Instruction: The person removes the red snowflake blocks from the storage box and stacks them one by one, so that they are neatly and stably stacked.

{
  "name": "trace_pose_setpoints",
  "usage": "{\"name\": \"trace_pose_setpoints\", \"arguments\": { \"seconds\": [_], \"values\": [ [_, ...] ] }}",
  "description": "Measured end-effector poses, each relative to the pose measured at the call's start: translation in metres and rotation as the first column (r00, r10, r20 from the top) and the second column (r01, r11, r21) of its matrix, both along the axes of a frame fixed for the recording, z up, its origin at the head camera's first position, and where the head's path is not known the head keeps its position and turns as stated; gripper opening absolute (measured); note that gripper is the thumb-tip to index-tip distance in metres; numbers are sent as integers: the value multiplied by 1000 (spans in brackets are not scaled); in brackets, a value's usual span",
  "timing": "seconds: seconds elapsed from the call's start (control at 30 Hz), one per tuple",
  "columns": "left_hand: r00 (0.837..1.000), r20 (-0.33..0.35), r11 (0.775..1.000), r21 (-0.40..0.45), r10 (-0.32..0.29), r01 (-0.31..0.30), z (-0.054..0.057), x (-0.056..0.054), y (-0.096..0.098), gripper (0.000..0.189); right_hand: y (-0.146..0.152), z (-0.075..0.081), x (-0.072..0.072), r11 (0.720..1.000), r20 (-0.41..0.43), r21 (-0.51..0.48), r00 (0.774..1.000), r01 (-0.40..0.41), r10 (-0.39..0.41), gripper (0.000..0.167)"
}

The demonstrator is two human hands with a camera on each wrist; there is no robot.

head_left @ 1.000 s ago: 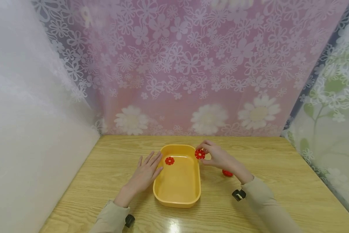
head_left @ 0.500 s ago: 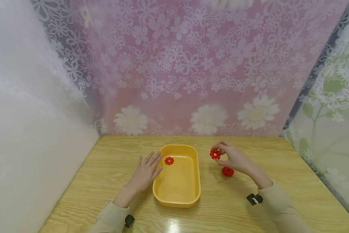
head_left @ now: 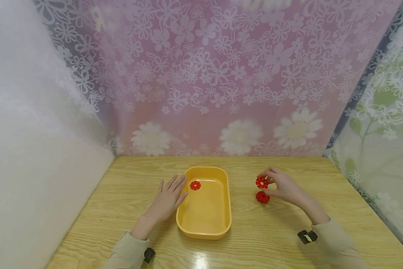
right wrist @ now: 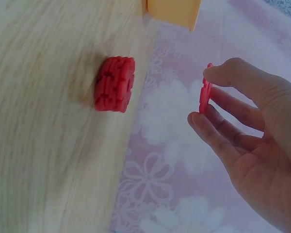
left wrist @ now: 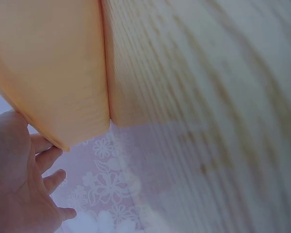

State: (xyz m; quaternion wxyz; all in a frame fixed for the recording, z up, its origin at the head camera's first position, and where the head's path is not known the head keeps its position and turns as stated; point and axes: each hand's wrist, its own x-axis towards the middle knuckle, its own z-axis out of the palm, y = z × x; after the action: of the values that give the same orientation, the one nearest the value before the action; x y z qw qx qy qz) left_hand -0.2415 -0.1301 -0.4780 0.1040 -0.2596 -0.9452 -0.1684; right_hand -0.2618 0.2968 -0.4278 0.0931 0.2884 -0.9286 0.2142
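Note:
My right hand (head_left: 283,188) pinches a red notched plastic disc (head_left: 258,184) between thumb and fingers. The disc is held edge-on in the right wrist view, above the table and just behind a short stack of red notched discs (head_left: 263,198). That stack (right wrist: 114,85) lies on the table to the right of a yellow plastic tray (head_left: 204,216). Inside the tray, near its far left corner, lies another red disc (head_left: 192,185). My left hand (head_left: 167,200) rests with spread, straight fingers on the tray's left rim. Its fingertips touch the tray's edge in the left wrist view.
Light wood-grain table (head_left: 140,172) lies under everything. A pink floral curtain (head_left: 201,112) hangs behind its far edge. A white sheet (head_left: 53,130) closes the left side, and a green-leaf patterned one (head_left: 383,149) the right.
My right hand has moved right with the pinched disc, from beside the tray's right rim to the stack, and a little lower in the head view. The left hand and tray have barely moved.

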Motion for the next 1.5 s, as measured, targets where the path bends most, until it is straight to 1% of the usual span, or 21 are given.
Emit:
{"name": "trace_pose_setpoints", "arguments": {
  "seconds": [0.13,0.4,0.57,0.83,1.0,1.2,1.5],
  "values": [
    [1000,-10,1000,-10,1,-1,-1,0,0,58,7,-6,2,1000,16,-10,1000,3,-3,37],
    [1000,-10,1000,-4,3,-3,0,0,0,58,14,-18,0,1000,72,18,997,26,-27,36],
    [1000,-8,1000,0,5,-5,0,0,0,58,14,-26,0,999,96,49,995,17,-22,36],
    [1000,-7,1000,-4,3,-4,0,0,0,58,10,-32,3,998,118,56,993,11,-17,35],
    [1000,-4,1000,-4,0,0,0,0,-1,58,11,-34,3,999,151,47,988,5,-12,36],
    [1000,3,1000,-14,1,-1,0,0,-1,58,10,-35,4,999,146,51,989,6,-13,36],
    [1000,0,1000,-7,-6,6,1,1,-2,58,11,-36,4,998,99,61,995,-10,3,36]
  ]
}}
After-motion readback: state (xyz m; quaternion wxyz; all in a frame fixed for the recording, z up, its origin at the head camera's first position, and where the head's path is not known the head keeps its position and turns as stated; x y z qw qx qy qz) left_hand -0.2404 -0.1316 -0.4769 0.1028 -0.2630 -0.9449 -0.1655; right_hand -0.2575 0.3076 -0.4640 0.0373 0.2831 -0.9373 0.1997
